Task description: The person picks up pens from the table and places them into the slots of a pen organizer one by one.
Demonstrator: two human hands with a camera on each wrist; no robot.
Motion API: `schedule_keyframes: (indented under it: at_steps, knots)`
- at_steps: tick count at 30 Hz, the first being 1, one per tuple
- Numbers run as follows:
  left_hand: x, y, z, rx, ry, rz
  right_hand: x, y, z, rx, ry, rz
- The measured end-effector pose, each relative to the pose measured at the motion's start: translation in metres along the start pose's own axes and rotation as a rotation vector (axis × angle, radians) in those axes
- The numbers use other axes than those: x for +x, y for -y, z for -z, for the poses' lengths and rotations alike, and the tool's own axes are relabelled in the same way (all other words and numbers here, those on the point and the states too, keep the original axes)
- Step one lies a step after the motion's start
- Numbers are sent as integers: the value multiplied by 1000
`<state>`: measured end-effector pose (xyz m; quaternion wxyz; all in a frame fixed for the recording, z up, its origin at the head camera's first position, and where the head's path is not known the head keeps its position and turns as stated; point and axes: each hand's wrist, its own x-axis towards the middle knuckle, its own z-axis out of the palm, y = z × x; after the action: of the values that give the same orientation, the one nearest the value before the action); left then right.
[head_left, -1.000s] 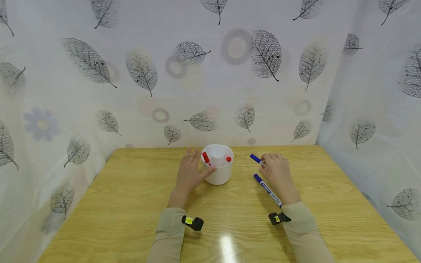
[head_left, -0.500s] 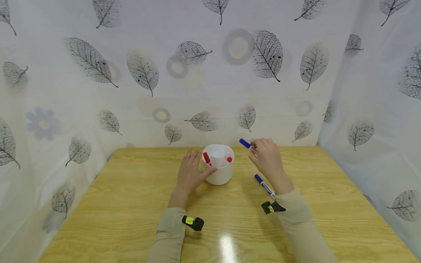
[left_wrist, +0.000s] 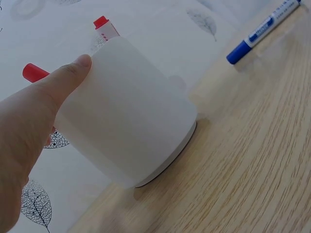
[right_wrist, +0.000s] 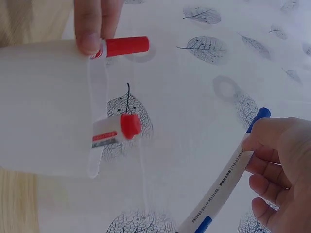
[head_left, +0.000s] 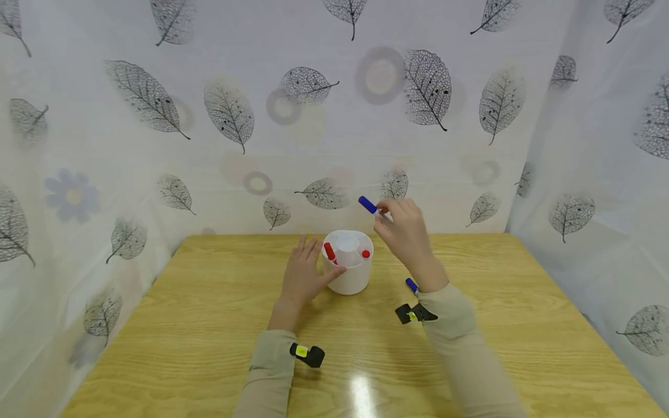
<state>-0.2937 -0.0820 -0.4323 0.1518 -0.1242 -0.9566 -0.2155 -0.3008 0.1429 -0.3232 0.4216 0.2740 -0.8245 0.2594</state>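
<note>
A white pen holder (head_left: 351,282) stands upright on the table. My left hand (head_left: 303,280) holds it from the left, thumb across the front rim and fingers along the far left side. Two red-ended markers are in it: one leans left (head_left: 330,251), and the other's red end (head_left: 366,253) shows at the right. Above and right of the holder, my right hand (head_left: 406,232) pinches a white whiteboard marker (right_wrist: 221,187) by its barrel near the blue cap, which points up and left. Its lower end is hidden by the hand in the head view.
Another blue-capped marker (left_wrist: 265,29) lies on the wooden table (head_left: 209,348), right of the holder and partly under my right wrist in the head view. A leaf-patterned curtain (head_left: 324,139) hangs behind the table. Each wrist wears a small black camera.
My right hand has lifted the blue-capped marker off the table and carried it up and left toward the pen holder. My left hand and the holder have stayed put.
</note>
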Motion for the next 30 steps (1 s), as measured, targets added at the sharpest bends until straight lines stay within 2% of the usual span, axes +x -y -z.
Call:
schedule_keyframes:
  at_steps: [5, 11, 20, 30]
  knots:
    - [0, -1, 1, -2, -2, -3, 13, 13, -7, 123, -56, -14]
    - [-1, -2, 3, -21, 5, 8, 19, 25, -18, 228, -68, -69]
    - [-1, -2, 1, -23, 1, 8, 21, 41, -36, 396, -37, -237]
    - [-2, 0, 0, -13, -3, -4, 23, 48, -57, 574, -4, -418]
